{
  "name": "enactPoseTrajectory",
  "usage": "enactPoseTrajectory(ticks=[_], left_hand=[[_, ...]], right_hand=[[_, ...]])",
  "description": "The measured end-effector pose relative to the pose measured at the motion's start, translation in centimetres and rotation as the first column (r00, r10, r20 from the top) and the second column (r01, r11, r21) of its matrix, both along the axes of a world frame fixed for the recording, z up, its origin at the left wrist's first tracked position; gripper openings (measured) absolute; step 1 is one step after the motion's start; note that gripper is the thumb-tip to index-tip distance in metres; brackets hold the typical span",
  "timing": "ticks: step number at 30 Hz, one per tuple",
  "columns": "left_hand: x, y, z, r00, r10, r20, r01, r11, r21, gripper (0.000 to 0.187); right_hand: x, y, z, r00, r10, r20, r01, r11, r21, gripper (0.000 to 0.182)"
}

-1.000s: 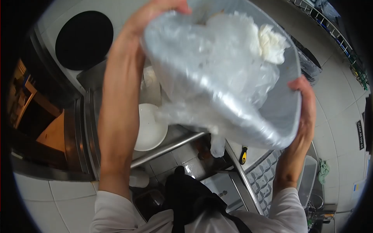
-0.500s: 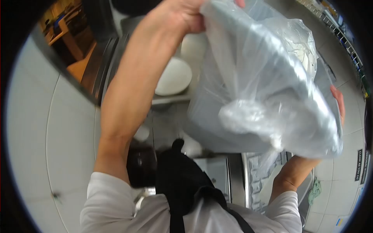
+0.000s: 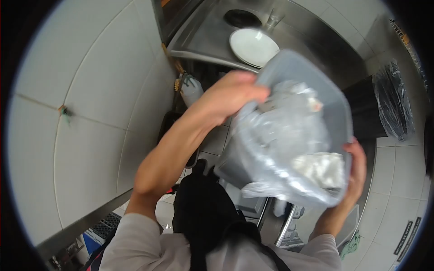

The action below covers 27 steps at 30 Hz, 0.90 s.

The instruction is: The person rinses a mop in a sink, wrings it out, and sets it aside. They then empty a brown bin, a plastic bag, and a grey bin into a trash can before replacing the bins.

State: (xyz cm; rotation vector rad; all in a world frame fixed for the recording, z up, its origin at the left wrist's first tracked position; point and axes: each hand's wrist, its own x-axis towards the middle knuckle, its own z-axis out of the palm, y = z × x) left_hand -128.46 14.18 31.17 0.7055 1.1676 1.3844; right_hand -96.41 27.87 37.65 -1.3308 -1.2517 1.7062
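A grey plastic bin (image 3: 334,104) is held up and tilted, its open top facing me. A clear plastic bag (image 3: 289,126) lines it and hangs over the near rim, with crumpled white waste (image 3: 321,169) inside. My left hand (image 3: 246,90) grips the bin's left rim, fingers wrapped over the edge and bag. On the right side, my right hand (image 3: 357,169) is closed round the bin's wall near the lower right corner. The bag's knotted end dangles below the near rim.
Beyond the bin, a steel counter (image 3: 203,40) carries white plates (image 3: 254,47), a black round dish (image 3: 242,18) and a glass (image 3: 274,19). A white bottle (image 3: 191,90) hangs by the tiled wall (image 3: 99,81) at left. Black plastic (image 3: 393,101) is at right.
The bin has come lower and tipped, so its inside now shows. My left hand has moved down along with it. The view has shifted, showing more of the counter and left wall.
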Motion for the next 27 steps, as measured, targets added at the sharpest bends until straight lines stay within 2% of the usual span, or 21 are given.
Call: enactPoseTrajectory(ticks=[1, 2, 3, 4, 5, 6, 8, 9, 11, 13, 15, 16, 18, 19, 21, 22, 23, 24, 26, 27], left_hand=[[-0.2, -0.6, -3.0, 0.997, 0.079, -0.016, -0.079, 0.997, 0.016, 0.024], [-0.4, -0.7, -6.5, 0.998, 0.065, -0.022, -0.066, 0.997, -0.048, 0.025], [-1.3, -1.4, -9.7, 0.994, 0.058, -0.091, -0.072, 0.984, -0.164, 0.022], [-2.1, -1.9, -13.7, 0.996, 0.053, -0.069, -0.066, 0.976, -0.207, 0.020], [-2.9, -2.5, -17.7, 0.997, 0.060, -0.054, -0.072, 0.963, -0.259, 0.019], [-3.7, -2.9, -21.0, 0.996, 0.073, -0.049, -0.084, 0.962, -0.259, 0.019], [-4.6, -4.3, -26.8, 0.978, 0.076, -0.192, -0.142, 0.924, -0.355, 0.024], [-1.9, -1.9, -26.0, 0.970, 0.081, -0.230, -0.171, 0.898, -0.405, 0.024], [-2.8, -3.0, -29.8, 0.856, -0.156, -0.494, -0.158, 0.829, -0.536, 0.032], [-2.0, -1.6, -31.8, 0.828, -0.207, -0.521, -0.176, 0.787, -0.592, 0.034], [-1.0, -0.4, -35.9, 0.770, -0.300, -0.563, -0.189, 0.736, -0.650, 0.036], [-0.4, 0.1, -38.3, 0.777, -0.307, -0.550, -0.179, 0.730, -0.660, 0.036], [-0.1, 1.5, -42.7, 0.751, -0.278, -0.599, -0.278, 0.690, -0.668, 0.035], [0.5, 1.6, -44.8, 0.757, -0.281, -0.590, -0.275, 0.681, -0.678, 0.035], [1.5, 2.6, -48.8, 0.683, -0.310, -0.661, -0.314, 0.693, -0.649, 0.032], [2.7, 3.3, -50.6, 0.691, -0.324, -0.646, -0.303, 0.681, -0.667, 0.032], [3.5, 4.0, -52.1, 0.672, -0.302, -0.676, -0.371, 0.653, -0.660, 0.032], [4.0, 4.3, -53.5, 0.653, -0.286, -0.701, -0.433, 0.618, -0.656, 0.032], [2.6, 4.0, -55.6, 0.683, -0.327, -0.653, -0.373, 0.613, -0.697, 0.038], [3.1, 2.4, -56.5, 0.704, -0.351, -0.617, -0.329, 0.609, -0.722, 0.045]], right_hand=[[1.5, 3.1, -5.2, 0.999, 0.040, 0.025, -0.040, 0.999, 0.009, 0.033], [0.7, 4.1, -8.2, 0.991, 0.109, 0.073, -0.106, 0.993, -0.044, 0.031], [0.4, 5.1, -12.7, 0.986, 0.115, 0.125, -0.104, 0.991, -0.089, 0.030], [-1.7, 4.2, -15.8, 0.986, 0.047, 0.158, -0.025, 0.990, -0.140, 0.028], [-3.0, 4.0, -19.0, 0.980, 0.154, 0.124, -0.128, 0.972, -0.198, 0.031], [-4.7, 3.4, -21.9, 0.979, 0.168, 0.118, -0.138, 0.965, -0.223, 0.024], [-5.8, 3.0, -28.1, 0.904, 0.289, 0.315, -0.234, 0.951, -0.201, 0.022], [-3.4, 5.6, -29.7, 0.875, 0.348, 0.336, -0.271, 0.928, -0.256, 0.024], [-4.7, 3.9, -34.0, 0.824, 0.392, 0.409, -0.289, 0.912, -0.291, 0.027], [-4.6, 4.7, -38.1, 0.772, 0.364, 0.521, -0.262, 0.929, -0.262, 0.022], [-3.7, 6.4, -44.0, 0.743, 0.404, 0.534, -0.296, 0.914, -0.279, 0.026], [-3.4, 7.2, -46.9, 0.714, 0.423, 0.558, -0.323, 0.906, -0.273, 0.031], [-4.1, 8.7, -52.4, 0.686, 0.425, 0.590, -0.328, 0.905, -0.271, 0.030], [-3.9, 8.8, -54.7, 0.650, 0.422, 0.633, -0.334, 0.906, -0.261, 0.028], [-4.6, 9.8, -58.6, 0.608, 0.424, 0.671, -0.344, 0.902, -0.259, 0.026], [-4.0, 10.2, -60.5, 0.537, 0.427, 0.728, -0.362, 0.896, -0.258, 0.026], [-3.8, 10.6, -62.5, 0.466, 0.423, 0.777, -0.379, 0.889, -0.257, 0.026], [-3.7, 11.3, -65.2, 0.456, 0.439, 0.774, -0.369, 0.885, -0.285, 0.026], [-2.7, 11.2, -69.4, 0.605, 0.293, 0.740, -0.509, 0.857, 0.077, 0.036], [-1.9, 9.2, -69.0, 0.576, 0.317, 0.753, -0.507, 0.861, 0.025, 0.036]])
